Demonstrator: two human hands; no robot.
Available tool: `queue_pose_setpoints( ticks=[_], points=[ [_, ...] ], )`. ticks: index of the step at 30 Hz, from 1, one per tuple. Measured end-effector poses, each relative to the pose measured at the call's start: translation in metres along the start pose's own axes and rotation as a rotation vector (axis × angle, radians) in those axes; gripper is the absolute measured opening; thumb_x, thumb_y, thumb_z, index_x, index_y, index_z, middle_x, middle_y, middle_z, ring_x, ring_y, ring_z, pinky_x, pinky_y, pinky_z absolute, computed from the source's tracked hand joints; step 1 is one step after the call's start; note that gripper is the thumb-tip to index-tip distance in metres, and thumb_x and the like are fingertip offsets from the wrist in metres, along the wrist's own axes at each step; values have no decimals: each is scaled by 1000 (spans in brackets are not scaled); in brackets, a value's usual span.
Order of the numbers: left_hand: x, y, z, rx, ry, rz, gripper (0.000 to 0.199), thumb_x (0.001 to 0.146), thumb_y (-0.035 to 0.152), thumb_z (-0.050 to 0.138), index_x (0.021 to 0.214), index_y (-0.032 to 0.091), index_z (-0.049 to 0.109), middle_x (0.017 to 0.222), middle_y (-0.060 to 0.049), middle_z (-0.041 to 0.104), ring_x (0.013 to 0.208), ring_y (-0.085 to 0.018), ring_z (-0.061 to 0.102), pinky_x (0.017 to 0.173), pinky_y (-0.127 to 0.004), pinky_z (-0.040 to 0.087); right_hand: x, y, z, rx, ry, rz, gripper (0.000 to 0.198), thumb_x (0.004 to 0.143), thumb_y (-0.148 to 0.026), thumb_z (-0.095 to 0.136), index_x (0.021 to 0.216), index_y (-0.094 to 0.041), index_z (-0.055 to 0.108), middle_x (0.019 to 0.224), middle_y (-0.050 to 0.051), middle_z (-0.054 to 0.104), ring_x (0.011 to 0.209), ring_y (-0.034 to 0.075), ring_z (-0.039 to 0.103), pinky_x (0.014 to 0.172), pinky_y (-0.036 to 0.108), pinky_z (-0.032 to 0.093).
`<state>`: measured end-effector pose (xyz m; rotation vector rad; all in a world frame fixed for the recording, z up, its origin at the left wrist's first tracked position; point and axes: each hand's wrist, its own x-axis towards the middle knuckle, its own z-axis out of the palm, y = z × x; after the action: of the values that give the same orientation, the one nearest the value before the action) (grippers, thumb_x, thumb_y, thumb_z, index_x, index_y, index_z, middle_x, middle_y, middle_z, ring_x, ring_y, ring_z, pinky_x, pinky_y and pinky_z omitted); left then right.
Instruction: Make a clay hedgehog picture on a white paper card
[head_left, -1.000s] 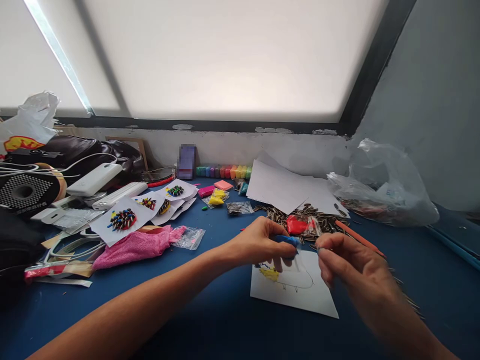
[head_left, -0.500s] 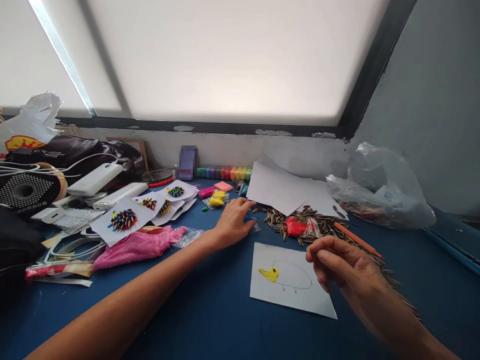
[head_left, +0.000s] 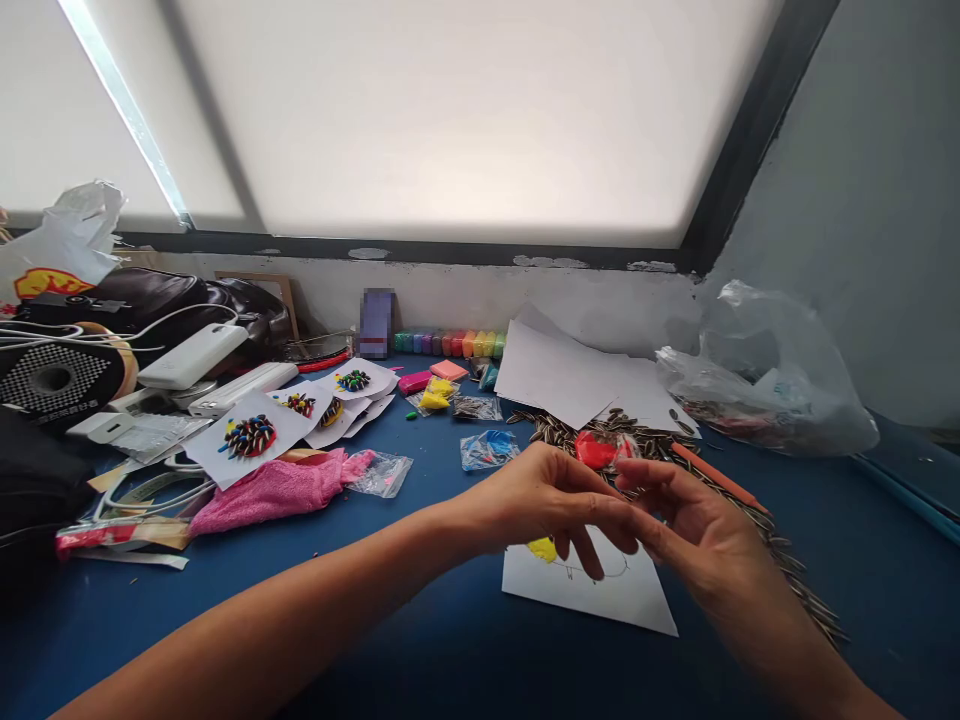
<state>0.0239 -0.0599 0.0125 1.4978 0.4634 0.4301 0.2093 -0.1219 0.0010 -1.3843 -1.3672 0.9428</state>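
My left hand (head_left: pixel 547 500) and my right hand (head_left: pixel 690 540) meet fingertip to fingertip above a white sheet (head_left: pixel 600 590) on the blue table (head_left: pixel 420 620). The sheet carries a pencilled animal outline with a yellow clay head (head_left: pixel 541 548). Whatever sits between the touching fingers is hidden. A small clear bag of blue clay (head_left: pixel 487 448) lies on the table beyond my left hand. A red clay bag (head_left: pixel 596 450) rests on a pile of sunflower seeds (head_left: pixel 652 450) just behind the hands.
Finished seed pictures on paper (head_left: pixel 247 440) and a pink cloth (head_left: pixel 277 490) lie at the left, with bags and cables behind. A row of coloured clay (head_left: pixel 450 343), loose white sheets (head_left: pixel 570 380) and a plastic bag (head_left: pixel 765 380) stand at the back and right.
My left hand carried the blue clay bag away from the sheet, laid it on the table farther back, then returned to meet my right hand over the sheet.
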Motion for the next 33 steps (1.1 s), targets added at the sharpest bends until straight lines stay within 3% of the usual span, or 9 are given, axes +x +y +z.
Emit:
queue_pose_setpoints(
  ticks=[3, 6, 10, 13, 20, 28, 33],
  points=[
    [0, 0, 0, 1, 56, -37, 36, 82, 47, 70, 94, 13, 74, 91, -8, 72, 57, -11, 66, 51, -20, 44, -1, 3, 0, -35, -17, 10, 56, 70, -62, 73, 110, -23, 63, 94, 6, 66, 82, 23, 62, 71, 36, 53],
    [0, 1, 0, 36, 93, -50, 39, 77, 49, 74, 91, 13, 74, 86, -6, 72, 57, -11, 66, 52, -21, 47, -1, 0, -2, -59, -54, 44, 52, 69, -62, 75, 101, -22, 65, 92, 5, 66, 80, 21, 60, 70, 33, 50],
    [-2, 7, 1, 67, 94, 12, 38, 77, 50, 74, 85, 13, 70, 80, -4, 71, 59, -11, 65, 51, -19, 44, 0, -11, -4, 59, -285, 188, 41, 76, -56, 74, 97, -22, 67, 79, 0, 62, 63, 11, 47, 57, 25, 40],
    [-5, 11, 3, 63, 54, 66, 40, 81, 53, 70, 79, 14, 63, 73, -2, 68, 56, -10, 63, 50, -19, 42, 0, -16, -5, 147, -376, 222, 38, 79, -57, 71, 94, -21, 69, 75, -2, 57, 58, 9, 39, 54, 24, 36],
    [-5, 12, 2, 46, 33, 80, 41, 86, 55, 63, 80, 15, 57, 66, 0, 63, 54, -10, 61, 51, -20, 43, -1, -12, -7, 102, -322, 126, 33, 81, -53, 70, 95, -23, 71, 78, 0, 63, 60, 10, 42, 58, 25, 40],
    [-2, 3, -8, -125, 5, 49, 28, 88, 39, 67, 99, 13, 69, 89, -6, 72, 60, -10, 67, 55, -20, 47, -2, -14, -6, 227, -179, 111, 31, 75, -50, 75, 96, -26, 69, 71, -2, 59, 56, 10, 43, 55, 26, 40],
    [-1, 5, -12, -143, 27, 31, 27, 85, 35, 70, 101, 13, 71, 92, -7, 73, 62, -11, 69, 56, -20, 47, 0, -14, -6, 256, -154, 89, 29, 74, -53, 74, 75, -25, 70, 55, -3, 50, 54, 12, 43, 53, 25, 39]
  ],
)
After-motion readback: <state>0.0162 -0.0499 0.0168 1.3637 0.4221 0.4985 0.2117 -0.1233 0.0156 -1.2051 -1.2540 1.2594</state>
